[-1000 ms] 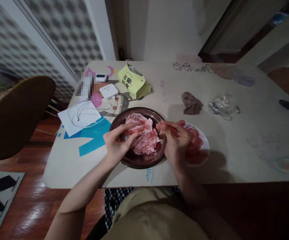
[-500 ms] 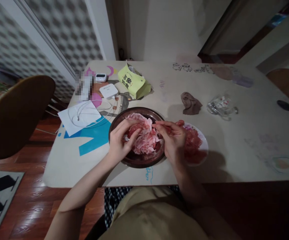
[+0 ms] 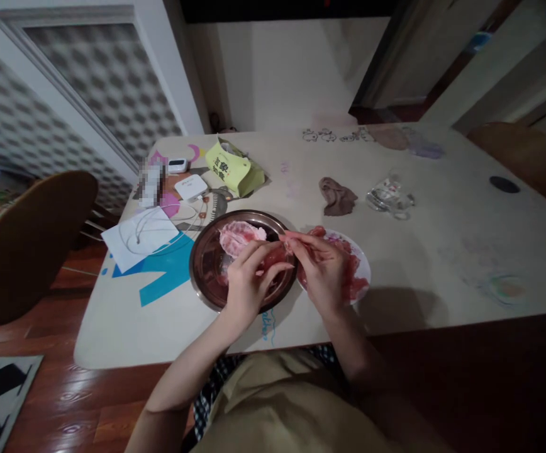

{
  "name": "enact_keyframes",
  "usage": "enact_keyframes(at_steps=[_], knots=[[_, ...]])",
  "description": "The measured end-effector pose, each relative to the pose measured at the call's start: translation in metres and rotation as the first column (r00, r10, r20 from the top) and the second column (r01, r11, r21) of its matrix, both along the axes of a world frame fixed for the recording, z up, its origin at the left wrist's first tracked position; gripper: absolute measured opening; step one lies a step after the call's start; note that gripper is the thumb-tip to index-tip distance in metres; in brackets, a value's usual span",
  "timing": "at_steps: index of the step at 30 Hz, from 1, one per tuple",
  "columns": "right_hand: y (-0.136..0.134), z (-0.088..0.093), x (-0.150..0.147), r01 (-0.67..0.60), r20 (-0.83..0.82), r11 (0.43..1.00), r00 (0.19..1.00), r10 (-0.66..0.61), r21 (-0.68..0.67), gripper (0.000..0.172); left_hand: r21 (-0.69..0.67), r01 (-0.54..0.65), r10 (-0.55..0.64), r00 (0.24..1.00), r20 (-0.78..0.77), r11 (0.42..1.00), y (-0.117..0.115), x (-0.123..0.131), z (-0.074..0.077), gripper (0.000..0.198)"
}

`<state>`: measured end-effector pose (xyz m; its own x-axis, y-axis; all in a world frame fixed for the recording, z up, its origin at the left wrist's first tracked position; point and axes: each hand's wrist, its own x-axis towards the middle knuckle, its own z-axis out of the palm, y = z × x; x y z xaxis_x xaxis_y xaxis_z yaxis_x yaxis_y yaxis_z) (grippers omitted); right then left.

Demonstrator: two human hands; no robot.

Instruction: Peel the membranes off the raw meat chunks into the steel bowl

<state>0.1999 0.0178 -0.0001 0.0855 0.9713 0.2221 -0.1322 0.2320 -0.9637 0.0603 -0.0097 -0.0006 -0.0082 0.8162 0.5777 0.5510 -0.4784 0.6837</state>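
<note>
Over the right half of the round metal tray (image 3: pixel 202 283), my left hand (image 3: pixel 247 280) is closed around a red pomelo segment (image 3: pixel 275 255). My right hand (image 3: pixel 319 267) meets it at the tray's right rim, thumb and fingertips pinched at the segment's edge. What exactly lies in that pinch is too small to make out. Pale pink pomelo membrane (image 3: pixel 239 238) rests in the tray, partly behind my left hand. Peeled red pomelo flesh (image 3: pixel 355 277) sits on a white plate (image 3: pixel 365 258), which my right hand partly covers.
At the back left stand a yellow-green bag (image 3: pixel 235 170), a white box-shaped device (image 3: pixel 190 187) and a small white gadget with a screen (image 3: pixel 177 165). A cable lies over white paper (image 3: pixel 136 242). A brown cloth (image 3: pixel 336 196) and crumpled clear plastic (image 3: pixel 390 195) lie right of centre.
My left hand has moved right within the tray, towards my right hand, with the red segment. More of the membrane behind it now shows. The whole view has shifted.
</note>
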Motion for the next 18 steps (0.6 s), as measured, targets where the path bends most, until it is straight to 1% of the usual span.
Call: enact_keyframes(at_steps=[4,7,10,13,15,18], knots=[[-0.013,0.006,0.016,0.016,0.038,0.998,0.999,-0.018,0.061,0.016,-0.003,-0.008,0.008,0.999,0.037,1.000,-0.001,0.024,0.004,0.025],[-0.021,0.006,0.030,0.042,0.084,0.994,0.995,-0.050,0.100,0.018,0.020,-0.002,0.002,0.999,0.034,1.000,0.001,0.038,0.007,0.021],[-0.025,0.002,0.042,0.069,0.084,0.990,0.993,-0.079,0.121,0.019,0.044,0.012,-0.013,1.000,0.011,0.999,0.003,0.050,0.009,0.014],[-0.025,-0.002,0.053,0.113,0.056,0.983,0.991,-0.123,0.144,0.017,0.044,0.053,-0.053,0.998,-0.018,0.998,0.005,0.060,0.011,0.011],[-0.023,-0.005,0.060,0.159,0.056,0.978,0.984,-0.168,0.137,0.016,0.022,0.083,-0.082,0.996,-0.030,0.996,0.006,0.066,0.012,0.010],[-0.021,-0.011,0.071,0.233,0.102,0.965,0.964,-0.245,0.120,0.015,-0.029,0.107,-0.108,0.993,-0.041,0.994,0.007,0.073,0.011,0.010]])
